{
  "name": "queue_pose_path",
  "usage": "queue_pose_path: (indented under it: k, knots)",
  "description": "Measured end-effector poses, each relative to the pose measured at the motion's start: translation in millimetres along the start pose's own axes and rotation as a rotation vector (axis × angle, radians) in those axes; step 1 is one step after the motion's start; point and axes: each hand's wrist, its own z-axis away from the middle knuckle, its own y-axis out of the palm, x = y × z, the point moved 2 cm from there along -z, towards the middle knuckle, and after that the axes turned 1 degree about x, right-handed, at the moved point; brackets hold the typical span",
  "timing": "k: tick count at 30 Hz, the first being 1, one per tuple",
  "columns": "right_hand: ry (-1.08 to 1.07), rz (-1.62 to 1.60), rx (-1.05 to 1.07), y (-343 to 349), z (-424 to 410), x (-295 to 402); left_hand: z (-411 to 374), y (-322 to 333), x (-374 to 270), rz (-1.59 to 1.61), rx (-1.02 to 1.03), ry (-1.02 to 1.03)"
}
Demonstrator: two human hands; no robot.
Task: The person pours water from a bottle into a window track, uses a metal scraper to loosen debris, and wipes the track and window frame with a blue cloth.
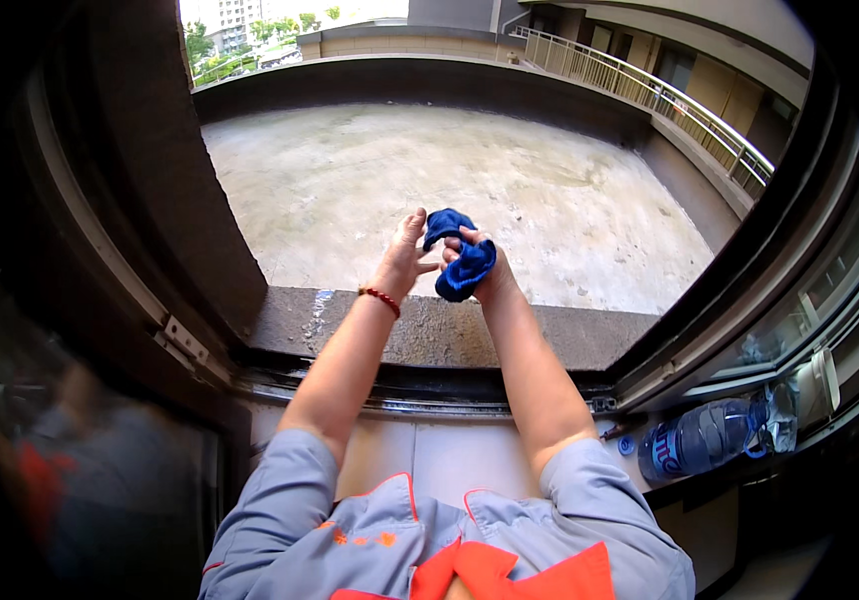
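Observation:
Both arms reach out through an open window, over the outer concrete sill. A blue cloth (467, 270) hangs bunched in my right hand (491, 271), whose fingers curl round it; part of it loops up and to the left. Close by on the left, my left hand (405, 251) has its fingers spread, with the thumb and fingers apart. Its fingertips are near the upper end of the cloth, and whether they touch it I cannot tell. A red braided bracelet (380, 300) is on the left wrist.
Below the hands run the rough concrete sill (429, 330) and the metal window track (429, 405). A large clear plastic bottle (699, 439) lies on its side at the right, beside a blue cap (626, 445). Outside are a concrete terrace (399, 165), a low wall and a metal railing (639, 75).

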Motion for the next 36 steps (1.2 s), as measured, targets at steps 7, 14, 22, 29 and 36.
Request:
queue_pose_path:
  k: [7,14,22,29,36]
  knots:
    - [-0.058,0.433,-0.375,6,-12,-11,-12,24,-16,-0.194,0.317,0.220]
    - [0.087,0.813,-0.399,-3,-26,14,-38,12,-6,-0.944,-0.139,0.470]
    - [-0.149,1.099,-0.372,-6,-43,-1,-52,1,7,-0.323,-0.027,0.169]
    - [-0.210,1.802,-0.496,-9,-61,-2,-58,-10,19,-0.264,-0.058,0.142]
    - [-0.163,2.032,-0.577,-10,-64,-3,-78,-25,24,-0.835,-0.157,0.395]
